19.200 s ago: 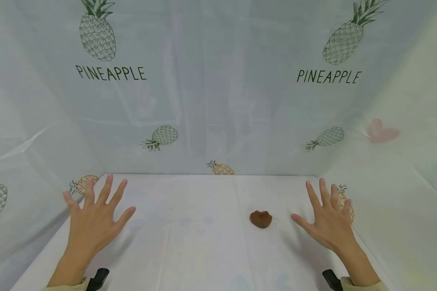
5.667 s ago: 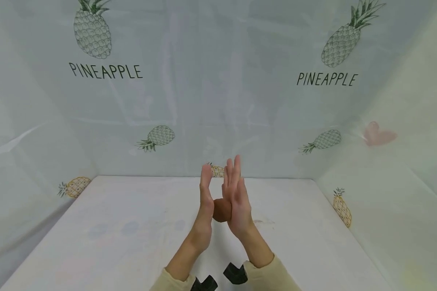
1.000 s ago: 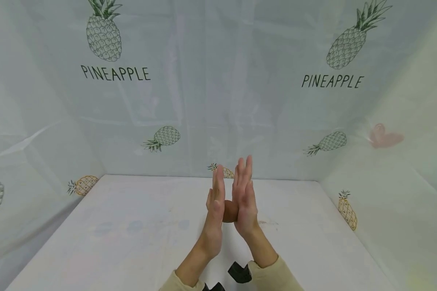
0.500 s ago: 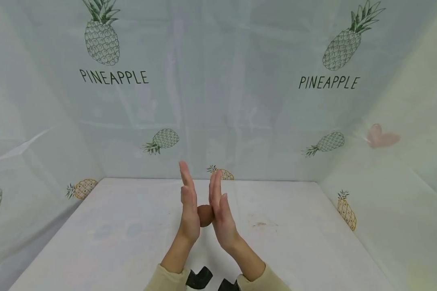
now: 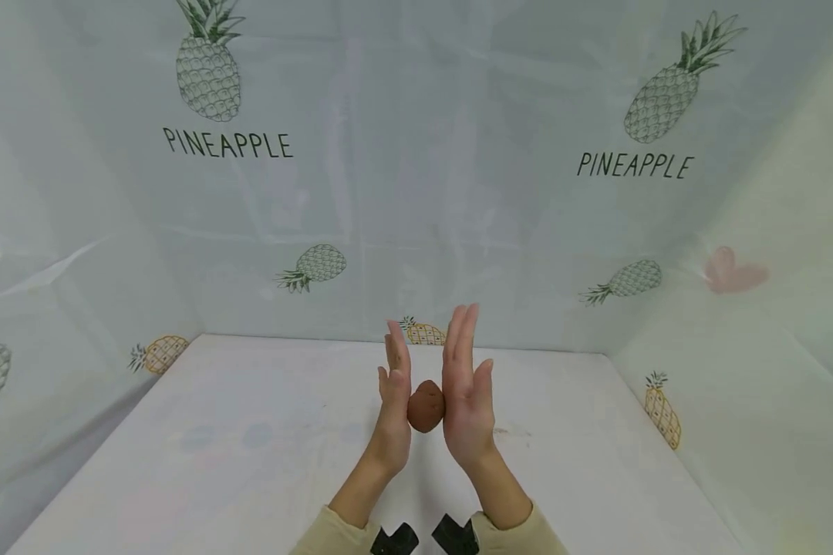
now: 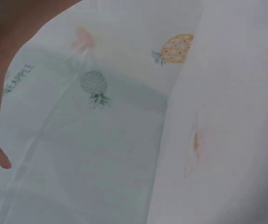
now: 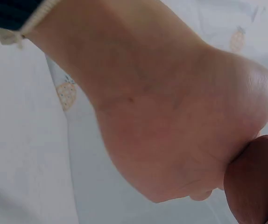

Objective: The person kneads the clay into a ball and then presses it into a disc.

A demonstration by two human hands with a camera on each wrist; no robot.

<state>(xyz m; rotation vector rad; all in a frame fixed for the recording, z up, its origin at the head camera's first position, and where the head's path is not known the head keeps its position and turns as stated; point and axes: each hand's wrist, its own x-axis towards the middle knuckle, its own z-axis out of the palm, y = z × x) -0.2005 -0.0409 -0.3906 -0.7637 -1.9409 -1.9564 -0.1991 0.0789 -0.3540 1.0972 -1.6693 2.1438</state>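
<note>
You had the brown clay lump pressed between flat palms above the table's middle, left hand and right hand upright, fingers straight, nothing curled round it. You looked mid-roll, rounding it; I judged the next stroke wanted even pressure so it didn't slip out

Brown lump of clay, matte and reddish. White counter with a faint orange-brown smear. Pale grey-green backdrop sheet printed with green outline pineapples, small yellow-orange pineapples, dark "PINEAPPLE" lettering and one pale pink heart. Cream-beige sleeves with black wrist mounts.
</note>
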